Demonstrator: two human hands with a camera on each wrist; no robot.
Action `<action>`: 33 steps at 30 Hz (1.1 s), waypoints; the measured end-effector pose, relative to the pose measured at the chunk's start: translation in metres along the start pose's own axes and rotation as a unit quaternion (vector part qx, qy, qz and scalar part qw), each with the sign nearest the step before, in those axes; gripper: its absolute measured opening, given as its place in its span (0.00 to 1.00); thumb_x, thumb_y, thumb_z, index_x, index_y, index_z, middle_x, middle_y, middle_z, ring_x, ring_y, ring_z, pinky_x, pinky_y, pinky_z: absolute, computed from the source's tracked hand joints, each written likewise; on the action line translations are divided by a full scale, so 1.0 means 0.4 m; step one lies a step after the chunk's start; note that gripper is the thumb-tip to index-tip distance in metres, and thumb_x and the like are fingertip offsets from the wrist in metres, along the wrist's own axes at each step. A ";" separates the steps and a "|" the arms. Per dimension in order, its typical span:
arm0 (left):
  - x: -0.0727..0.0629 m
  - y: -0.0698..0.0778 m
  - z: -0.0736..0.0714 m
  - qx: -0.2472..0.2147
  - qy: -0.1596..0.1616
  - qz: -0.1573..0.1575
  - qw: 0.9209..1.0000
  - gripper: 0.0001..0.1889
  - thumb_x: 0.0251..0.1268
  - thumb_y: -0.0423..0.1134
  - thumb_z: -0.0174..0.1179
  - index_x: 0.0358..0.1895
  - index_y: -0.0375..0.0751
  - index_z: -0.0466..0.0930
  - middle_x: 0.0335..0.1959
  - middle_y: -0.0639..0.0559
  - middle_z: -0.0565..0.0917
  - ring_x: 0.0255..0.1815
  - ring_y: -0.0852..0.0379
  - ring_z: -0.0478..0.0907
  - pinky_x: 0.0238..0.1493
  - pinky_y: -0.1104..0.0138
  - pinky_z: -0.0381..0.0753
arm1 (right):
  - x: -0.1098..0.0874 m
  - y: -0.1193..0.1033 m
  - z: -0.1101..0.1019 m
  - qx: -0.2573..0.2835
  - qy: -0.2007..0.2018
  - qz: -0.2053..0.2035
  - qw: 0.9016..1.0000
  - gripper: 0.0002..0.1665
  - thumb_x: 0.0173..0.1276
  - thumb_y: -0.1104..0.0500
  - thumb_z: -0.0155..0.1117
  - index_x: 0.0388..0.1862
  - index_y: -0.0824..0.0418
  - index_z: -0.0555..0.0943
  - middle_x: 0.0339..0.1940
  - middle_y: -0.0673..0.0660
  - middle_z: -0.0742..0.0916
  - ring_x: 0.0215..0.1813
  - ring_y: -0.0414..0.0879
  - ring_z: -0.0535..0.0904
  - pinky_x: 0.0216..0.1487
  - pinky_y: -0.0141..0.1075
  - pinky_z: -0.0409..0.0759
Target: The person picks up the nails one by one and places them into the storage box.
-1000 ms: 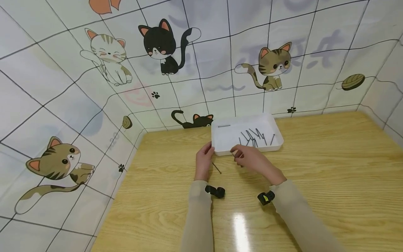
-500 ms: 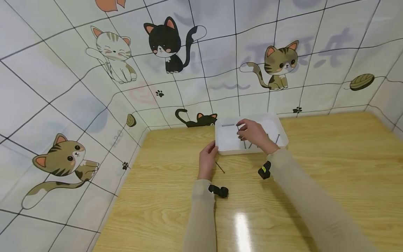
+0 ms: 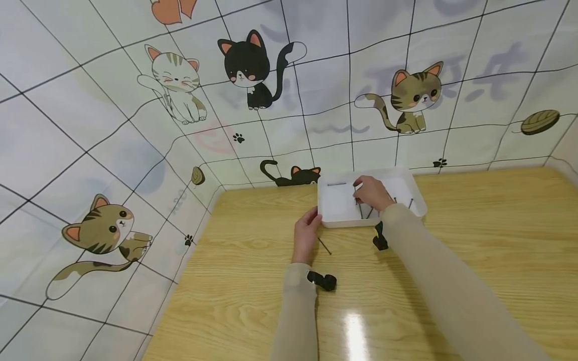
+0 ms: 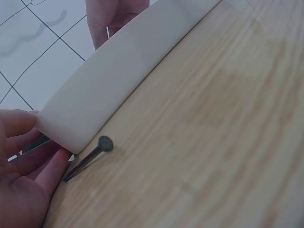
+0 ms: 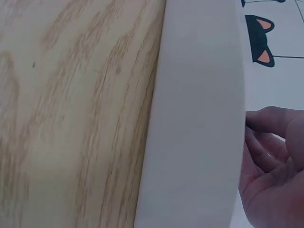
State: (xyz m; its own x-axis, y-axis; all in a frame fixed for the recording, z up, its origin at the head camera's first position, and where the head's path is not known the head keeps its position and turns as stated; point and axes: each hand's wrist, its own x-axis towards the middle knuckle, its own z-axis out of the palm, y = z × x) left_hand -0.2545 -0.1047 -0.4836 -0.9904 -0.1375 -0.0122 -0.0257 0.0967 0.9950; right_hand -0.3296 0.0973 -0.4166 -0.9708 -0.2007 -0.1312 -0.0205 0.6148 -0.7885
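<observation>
A shallow white tray (image 3: 343, 224) stands on the wooden table, holding several dark nails, some hidden under my right hand. My left hand (image 3: 307, 234) grips the tray's near left corner; in the left wrist view its fingers (image 4: 53, 171) wrap that corner at rim and base. Over the tray's middle, my right hand (image 3: 372, 194) pinches a nail (image 3: 355, 192) at the fingertips. The tray wall (image 5: 197, 118) covers part of this hand in the right wrist view. One loose nail (image 4: 88, 160) lies on the table beside the left hand, head toward the front.
A single nail (image 3: 336, 184) lies apart at the tray's back left. Other nails (image 3: 411, 203) lie toward its right side. Behind the wooden table (image 3: 235, 281) rises a wall covering (image 3: 329, 120) printed with cats and grid lines.
My right hand has moved from the tray's front edge up and over its inside, carrying the pinched nail. The left hand keeps its grip on the corner. The head view has shifted slightly.
</observation>
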 end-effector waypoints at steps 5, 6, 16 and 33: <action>-0.001 0.003 0.004 0.001 -0.002 0.000 1.000 0.18 0.64 0.42 0.53 0.56 0.49 0.74 0.54 0.59 0.75 0.57 0.63 0.67 0.58 0.63 0.63 | 0.018 0.012 0.009 -0.059 0.003 -0.005 0.998 0.22 0.62 0.65 0.52 0.55 0.71 0.69 0.33 0.63 0.83 0.32 0.51 0.80 0.32 0.38 0.73; -0.001 0.004 0.004 0.001 -0.002 -0.001 1.000 0.18 0.64 0.42 0.53 0.56 0.49 0.74 0.54 0.59 0.75 0.57 0.63 0.66 0.58 0.63 0.63 | 0.020 0.013 0.012 -0.073 0.005 -0.008 0.997 0.22 0.62 0.64 0.52 0.55 0.71 0.69 0.34 0.64 0.83 0.31 0.51 0.79 0.32 0.38 0.73; -0.002 0.004 0.001 -0.002 -0.004 -0.003 1.000 0.18 0.64 0.43 0.53 0.57 0.49 0.73 0.55 0.57 0.74 0.58 0.62 0.66 0.59 0.62 0.63 | 0.035 0.014 0.036 -0.150 0.006 -0.018 0.988 0.19 0.59 0.66 0.53 0.48 0.74 0.72 0.45 0.70 0.79 0.39 0.57 0.77 0.37 0.46 0.75; 0.009 -0.006 0.000 -0.010 -0.009 -0.002 1.000 0.19 0.64 0.43 0.53 0.57 0.48 0.73 0.56 0.56 0.74 0.58 0.61 0.66 0.59 0.62 0.63 | 0.062 0.048 0.063 -0.161 0.029 -0.030 0.986 0.18 0.58 0.68 0.52 0.48 0.75 0.74 0.47 0.70 0.79 0.44 0.61 0.76 0.39 0.49 0.76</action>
State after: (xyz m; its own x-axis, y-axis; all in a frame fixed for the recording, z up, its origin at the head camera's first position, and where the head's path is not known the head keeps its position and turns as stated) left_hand -0.2582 -0.1054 -0.4860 -0.9925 -0.1209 -0.0180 -0.0273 0.0756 0.9968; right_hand -0.3480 0.0847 -0.4501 -0.9774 -0.2058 -0.0488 -0.1437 0.8155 -0.5606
